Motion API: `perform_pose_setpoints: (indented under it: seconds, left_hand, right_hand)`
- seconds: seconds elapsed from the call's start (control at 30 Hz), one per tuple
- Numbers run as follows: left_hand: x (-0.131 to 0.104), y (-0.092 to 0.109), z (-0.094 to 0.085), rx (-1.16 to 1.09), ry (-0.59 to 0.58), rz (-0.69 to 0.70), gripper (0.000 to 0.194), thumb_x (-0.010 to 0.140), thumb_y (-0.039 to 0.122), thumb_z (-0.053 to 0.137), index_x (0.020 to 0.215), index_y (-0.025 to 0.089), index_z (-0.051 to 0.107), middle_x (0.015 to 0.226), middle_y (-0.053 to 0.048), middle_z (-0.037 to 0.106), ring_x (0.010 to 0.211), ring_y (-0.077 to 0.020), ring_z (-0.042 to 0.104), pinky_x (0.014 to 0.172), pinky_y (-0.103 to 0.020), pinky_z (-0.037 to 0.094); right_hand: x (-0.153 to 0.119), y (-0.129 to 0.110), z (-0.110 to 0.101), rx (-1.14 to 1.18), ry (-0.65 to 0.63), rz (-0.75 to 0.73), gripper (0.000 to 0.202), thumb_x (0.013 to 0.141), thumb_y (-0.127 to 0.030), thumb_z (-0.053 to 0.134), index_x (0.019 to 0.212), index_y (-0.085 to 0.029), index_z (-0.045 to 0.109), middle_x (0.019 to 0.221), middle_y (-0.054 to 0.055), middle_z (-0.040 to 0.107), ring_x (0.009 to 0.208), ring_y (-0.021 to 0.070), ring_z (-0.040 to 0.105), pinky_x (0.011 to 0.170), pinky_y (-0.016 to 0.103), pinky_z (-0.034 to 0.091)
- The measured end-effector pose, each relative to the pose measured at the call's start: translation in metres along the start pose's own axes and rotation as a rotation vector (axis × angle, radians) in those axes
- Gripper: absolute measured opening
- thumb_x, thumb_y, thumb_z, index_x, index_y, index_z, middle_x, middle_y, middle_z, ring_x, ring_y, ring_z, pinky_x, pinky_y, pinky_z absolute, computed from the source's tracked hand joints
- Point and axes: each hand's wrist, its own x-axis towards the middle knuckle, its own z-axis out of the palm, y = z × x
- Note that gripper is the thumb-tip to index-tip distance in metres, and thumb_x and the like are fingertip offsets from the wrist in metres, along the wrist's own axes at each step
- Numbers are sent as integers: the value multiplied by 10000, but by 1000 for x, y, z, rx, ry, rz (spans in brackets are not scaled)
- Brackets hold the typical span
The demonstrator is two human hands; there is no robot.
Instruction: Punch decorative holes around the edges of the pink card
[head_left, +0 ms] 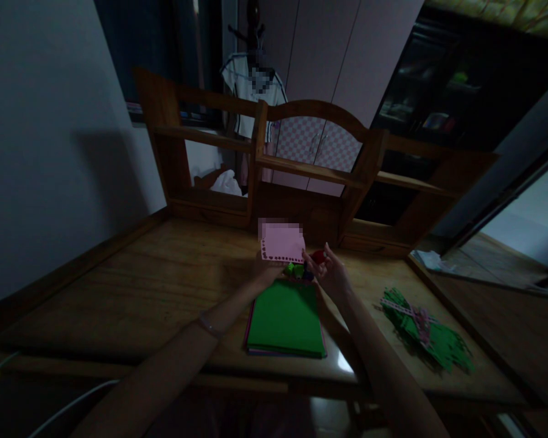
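A pink sheet (283, 242) with a row of dark hole-like marks along its left and lower edges is held up above the desk. My left hand (267, 271) grips its lower left side, the fingers partly hidden. At the sheet's lower right corner is my right hand (327, 272), with a small red object (318, 257) between thumb and fingers; its kind is unclear. Just below the sheet, small green things (295, 269) and a dark blue thing (307, 271) sit together. A stack of coloured sheets, green on top (285, 316), lies in front of me.
To the right on the wooden desk (164, 286) lies a green fringed paper piece (432, 334) with pink strips across it. A wooden shelf unit (310, 167) rises along the desk's back edge. Behind it, a white shirt (244, 85) hangs on a stand.
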Motion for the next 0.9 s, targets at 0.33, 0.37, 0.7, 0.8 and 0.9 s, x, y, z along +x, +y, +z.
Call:
perform_pose_setpoints:
  seconds: [0.33, 0.37, 0.7, 0.8, 0.9]
  left_hand:
    - [1, 39, 6, 373, -183, 296, 277, 760, 305, 610, 982, 150, 670, 1022, -91, 690, 977, -226, 620, 905, -332, 456]
    - [-2, 43, 8, 338, -245, 294, 284, 778, 340, 593, 966, 143, 673, 996, -90, 695, 947, -225, 627, 887, -333, 466]
    - [2, 38, 12, -75, -20, 99, 431, 846, 440, 503, 1177, 179, 592, 1220, -78, 613, 1283, -197, 419, 1125, -362, 235]
    - [5, 37, 9, -116, 7, 23, 441, 802, 424, 566, 1158, 166, 598, 1198, -89, 628, 1233, -220, 476, 1091, -379, 291]
    - [3, 38, 9, -110, -14, -32, 432, 789, 431, 576, 1106, 140, 623, 1145, -108, 655, 1139, -247, 555, 1020, -386, 384]
  right_hand:
    - [4, 4, 0, -53, 25, -125, 257, 853, -416, 588, 841, -160, 613, 909, 93, 715, 981, 205, 659, 815, 240, 561]
    - [5, 5, 0, -66, 28, -131, 265, 852, -426, 585, 844, -163, 615, 914, 89, 714, 983, 204, 658, 827, 246, 557]
    - [2, 18, 8, -323, 12, -116, 366, 794, -524, 615, 817, -159, 620, 860, 86, 706, 824, 208, 692, 729, 285, 561]
    - [-3, 20, 13, -499, 45, -105, 454, 773, -603, 582, 772, -152, 630, 732, 76, 692, 596, 171, 664, 543, 251, 523]
    - [-9, 19, 17, -623, 20, -154, 519, 748, -676, 541, 701, -165, 614, 574, 36, 634, 438, 125, 558, 427, 230, 421]
